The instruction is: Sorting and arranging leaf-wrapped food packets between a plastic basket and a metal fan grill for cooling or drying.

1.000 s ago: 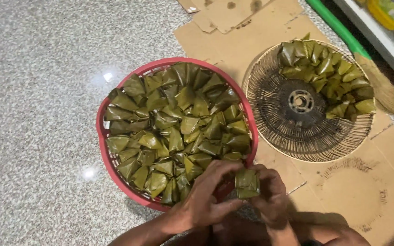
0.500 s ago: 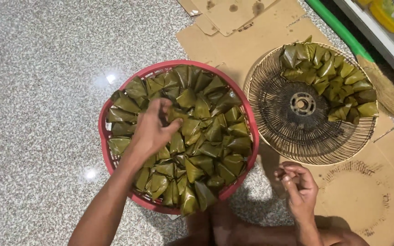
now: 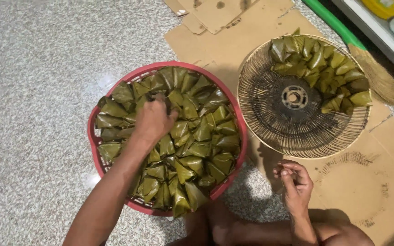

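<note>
Nearest us, our right hand point(image 3: 295, 182) hung loosely curled and empty over the cardboard point(image 3: 233, 43). Our left hand point(image 3: 153, 120) closed on a leaf parcel point(image 3: 172, 98) near the red basket point(image 3: 94, 146)'s far rim; these parcels looked light, soft-skinned, best pinched by their corners. Beyond sat the wire fan guard point(image 3: 270, 118).

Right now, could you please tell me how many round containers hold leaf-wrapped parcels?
2: the red plastic basket under the left hand, and the round wire grille right of it.
</note>
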